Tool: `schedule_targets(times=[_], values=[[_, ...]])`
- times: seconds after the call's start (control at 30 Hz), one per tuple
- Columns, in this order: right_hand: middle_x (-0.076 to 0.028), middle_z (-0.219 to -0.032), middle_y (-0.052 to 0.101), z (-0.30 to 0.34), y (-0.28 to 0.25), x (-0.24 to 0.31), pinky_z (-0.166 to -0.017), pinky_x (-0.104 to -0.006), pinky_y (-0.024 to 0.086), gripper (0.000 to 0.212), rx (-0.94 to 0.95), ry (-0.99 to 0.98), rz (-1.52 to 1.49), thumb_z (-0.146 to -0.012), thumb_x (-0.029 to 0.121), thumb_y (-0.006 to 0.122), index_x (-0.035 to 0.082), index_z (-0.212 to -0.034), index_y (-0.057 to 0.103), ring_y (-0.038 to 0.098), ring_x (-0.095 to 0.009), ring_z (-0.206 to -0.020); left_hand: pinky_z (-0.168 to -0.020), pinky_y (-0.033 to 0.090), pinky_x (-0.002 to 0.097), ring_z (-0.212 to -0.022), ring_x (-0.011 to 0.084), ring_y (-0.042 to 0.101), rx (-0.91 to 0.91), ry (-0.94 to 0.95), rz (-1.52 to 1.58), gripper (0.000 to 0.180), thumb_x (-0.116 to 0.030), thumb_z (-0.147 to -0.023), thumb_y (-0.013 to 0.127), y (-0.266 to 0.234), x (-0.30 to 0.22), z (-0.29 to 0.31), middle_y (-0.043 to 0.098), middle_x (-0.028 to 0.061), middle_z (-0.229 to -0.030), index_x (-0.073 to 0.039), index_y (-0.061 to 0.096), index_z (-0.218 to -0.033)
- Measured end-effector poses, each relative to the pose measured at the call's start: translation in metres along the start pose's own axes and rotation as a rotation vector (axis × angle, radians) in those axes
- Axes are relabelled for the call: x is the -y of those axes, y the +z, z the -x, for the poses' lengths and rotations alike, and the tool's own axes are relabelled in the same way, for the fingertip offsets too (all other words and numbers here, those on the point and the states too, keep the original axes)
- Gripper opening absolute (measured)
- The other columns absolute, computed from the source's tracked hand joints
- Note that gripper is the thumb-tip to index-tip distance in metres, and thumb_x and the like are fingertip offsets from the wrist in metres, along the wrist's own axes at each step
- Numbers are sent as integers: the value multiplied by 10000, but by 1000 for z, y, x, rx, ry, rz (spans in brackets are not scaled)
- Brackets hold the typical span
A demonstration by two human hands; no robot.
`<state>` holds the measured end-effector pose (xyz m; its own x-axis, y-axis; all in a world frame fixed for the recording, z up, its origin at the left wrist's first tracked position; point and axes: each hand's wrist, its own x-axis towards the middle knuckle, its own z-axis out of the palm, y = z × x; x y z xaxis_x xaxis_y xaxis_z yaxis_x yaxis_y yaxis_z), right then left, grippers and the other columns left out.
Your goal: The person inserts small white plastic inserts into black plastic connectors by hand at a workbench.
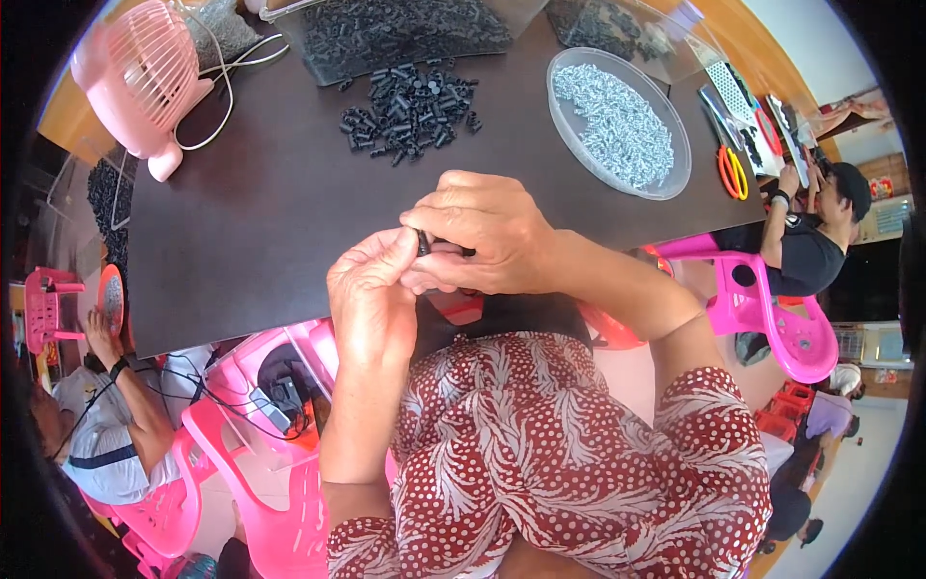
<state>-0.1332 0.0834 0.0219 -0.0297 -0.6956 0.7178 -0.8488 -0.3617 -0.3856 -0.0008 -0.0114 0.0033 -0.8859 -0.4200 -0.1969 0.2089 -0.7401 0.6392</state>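
Lying between the tips of both hands, above the near half of the surface (pixel 241 232), is the small black part (pixel 423 243), largely covered by fingers. It is probably light and stiff, likely moulded plastic, with little risk of breakage; its smooth, narrow body may roll or slip under a loose pinch. The sides of the body appear the best place to take hold, leaving the ends accessible. The left grip (pixel 371 275) pinches the part between thumb and fingers, the piece lying at the very tips rather than in the palm. The right grip (pixel 487 232) closes from the opposite side, fingers above and thumb below; a dark end (pixel 469 252) shows between them, and whether it belongs to the same part cannot be told. Beyond the hands lies a loose heap of black pieces (pixel 410 111), well apart from either grip, with a clear bin of similar pieces just behind it. To the right, a round translucent bowl (pixel 682 152) holds small silvery pieces (pixel 617 121); orange-handled scissors (pixel 731 172) lie beside it. A pink fan (pixel 145 82) stands at the far left.
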Motion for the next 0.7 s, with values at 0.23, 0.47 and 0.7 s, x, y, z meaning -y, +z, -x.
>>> schedule_targets(times=[0.23,0.47,0.7], values=[[-93,-724,602,1,-1,2,-510,-300,445,356,41,94,-70,-641,112,756,-20,-937,609,548,-215,-594,-612,519,312,-684,261,638,-21,-21,59,243,-136,-871,550,8,-1,3,635,212,-806,102,574,-910],[-86,-691,588,4,-4,1,-531,-288,451,323,-25,135,-112,-660,80,742,-16,-942,618,560,-194,-596,-613,518,308,-705,261,642,49,-82,50,251,-135,-883,526,9,2,7,636,196,-842,105,574,-937],[-94,-733,608,5,-2,1,-545,-295,463,345,-21,109,-169,-650,81,756,-13,-953,620,570,-202,-611,-617,493,303,-638,225,612,-23,83,-30,221,-130,-873,538,12,4,9,631,153,-784,82,600,-869]])
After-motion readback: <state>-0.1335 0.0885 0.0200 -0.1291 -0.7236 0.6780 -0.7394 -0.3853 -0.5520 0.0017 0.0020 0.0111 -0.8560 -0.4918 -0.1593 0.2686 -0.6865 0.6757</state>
